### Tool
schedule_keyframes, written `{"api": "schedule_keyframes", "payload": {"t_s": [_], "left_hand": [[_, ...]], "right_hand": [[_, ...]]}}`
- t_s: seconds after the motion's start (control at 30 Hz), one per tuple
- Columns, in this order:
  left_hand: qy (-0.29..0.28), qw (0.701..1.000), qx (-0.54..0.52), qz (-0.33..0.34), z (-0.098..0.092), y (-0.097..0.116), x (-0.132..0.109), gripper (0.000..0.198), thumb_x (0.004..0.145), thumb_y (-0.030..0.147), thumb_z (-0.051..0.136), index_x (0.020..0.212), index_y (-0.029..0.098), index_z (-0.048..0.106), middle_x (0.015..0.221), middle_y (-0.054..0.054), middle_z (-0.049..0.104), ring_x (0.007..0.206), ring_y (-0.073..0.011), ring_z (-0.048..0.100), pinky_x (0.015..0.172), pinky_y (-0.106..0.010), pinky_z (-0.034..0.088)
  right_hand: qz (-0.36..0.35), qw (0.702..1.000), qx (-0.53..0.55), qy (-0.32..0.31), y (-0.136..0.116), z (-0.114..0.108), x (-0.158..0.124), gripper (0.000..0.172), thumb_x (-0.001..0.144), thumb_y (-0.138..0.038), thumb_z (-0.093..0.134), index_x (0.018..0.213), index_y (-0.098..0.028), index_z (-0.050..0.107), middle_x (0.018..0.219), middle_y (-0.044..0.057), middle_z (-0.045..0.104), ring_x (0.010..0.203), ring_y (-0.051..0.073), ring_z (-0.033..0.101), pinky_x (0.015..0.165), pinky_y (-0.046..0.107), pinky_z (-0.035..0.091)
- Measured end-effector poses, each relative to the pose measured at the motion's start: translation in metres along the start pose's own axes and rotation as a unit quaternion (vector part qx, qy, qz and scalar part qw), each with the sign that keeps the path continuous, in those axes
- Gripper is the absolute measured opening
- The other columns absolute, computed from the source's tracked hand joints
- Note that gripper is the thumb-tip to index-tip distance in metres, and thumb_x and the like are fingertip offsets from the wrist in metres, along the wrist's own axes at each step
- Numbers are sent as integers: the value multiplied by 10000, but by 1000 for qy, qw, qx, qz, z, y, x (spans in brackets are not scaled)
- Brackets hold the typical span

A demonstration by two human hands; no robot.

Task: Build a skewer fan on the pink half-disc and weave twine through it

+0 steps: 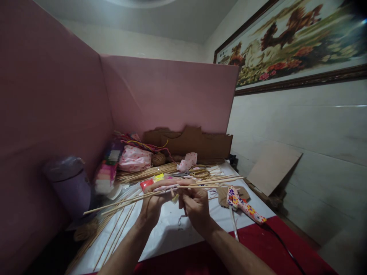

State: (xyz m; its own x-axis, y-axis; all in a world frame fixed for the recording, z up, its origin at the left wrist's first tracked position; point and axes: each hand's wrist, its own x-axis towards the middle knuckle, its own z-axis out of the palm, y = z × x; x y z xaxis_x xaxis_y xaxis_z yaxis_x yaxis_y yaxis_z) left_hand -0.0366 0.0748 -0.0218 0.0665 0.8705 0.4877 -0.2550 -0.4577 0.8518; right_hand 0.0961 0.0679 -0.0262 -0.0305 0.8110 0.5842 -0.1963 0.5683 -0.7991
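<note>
My left hand (153,202) and my right hand (195,204) are raised together above the table, both closed around a bundle of thin bamboo sticks (120,202) that runs from lower left to upper right. The fingers pinch the sticks near the middle of the bundle. A strip of something pale hangs between the two hands; I cannot make out what it is. A colourful patterned glue gun (243,204) lies on the white table sheet (169,233) just right of my right hand.
More bamboo sticks (146,172) lie behind the hands, with scissors (197,172), a twine ball (158,159), pink dotted cloth (134,158) and cardboard pieces (189,143). A purple container (71,183) stands at the left. Pink boards (169,91) wall the table's back and left.
</note>
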Motion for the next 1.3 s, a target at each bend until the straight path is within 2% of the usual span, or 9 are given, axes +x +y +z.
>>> {"api": "schedule_keyframes", "payload": {"t_s": [0.27,0.47,0.67,0.83,0.93,1.03,1.3], "left_hand": [[-15,1000,15,8,4,7,0,280,686,122,641,914,249,742,1001,-36,726,949,-267,641,754,-340,513],[-14,1000,10,12,7,9,-2,262,726,154,618,938,251,739,996,-33,728,943,-267,646,726,-338,518],[-1,999,19,26,7,11,-2,226,711,156,649,895,247,745,921,-39,743,983,-261,642,845,-354,499],[37,999,-15,23,12,21,0,184,672,190,695,844,230,746,946,-47,739,1011,-269,637,871,-365,502],[32,999,-26,13,11,21,1,153,691,229,682,830,223,745,933,-56,742,992,-272,647,853,-369,515],[31,999,-5,24,9,17,0,129,719,246,655,811,230,745,901,-54,747,986,-273,651,862,-371,512],[26,998,43,37,10,20,0,123,742,260,640,802,231,743,873,-60,748,1025,-285,632,916,-392,479]], "right_hand": [[-25,999,-22,-2,-6,2,1,205,855,-298,552,973,-170,661,432,-78,451,311,45,318,296,158,250],[-49,996,-68,-3,-10,2,-1,239,889,-297,519,1072,-179,618,464,-72,481,333,60,400,314,157,316],[-100,982,-160,21,-11,1,-8,282,896,-236,499,1167,-171,538,503,-57,555,401,94,503,414,189,404],[-141,974,-156,80,-3,2,-14,206,897,-186,497,1102,-205,504,530,-67,548,433,98,543,452,195,422],[-191,964,-176,65,-1,2,-15,161,898,-141,475,1015,-227,545,659,-36,598,438,76,538,446,193,417],[-229,951,-203,41,-1,1,-14,235,897,-97,447,1040,-244,562,712,-29,604,451,71,528,463,201,425],[-225,953,-196,45,0,1,-12,263,902,-103,450,1072,-249,588,725,-20,616,466,73,527,473,203,451]]}}
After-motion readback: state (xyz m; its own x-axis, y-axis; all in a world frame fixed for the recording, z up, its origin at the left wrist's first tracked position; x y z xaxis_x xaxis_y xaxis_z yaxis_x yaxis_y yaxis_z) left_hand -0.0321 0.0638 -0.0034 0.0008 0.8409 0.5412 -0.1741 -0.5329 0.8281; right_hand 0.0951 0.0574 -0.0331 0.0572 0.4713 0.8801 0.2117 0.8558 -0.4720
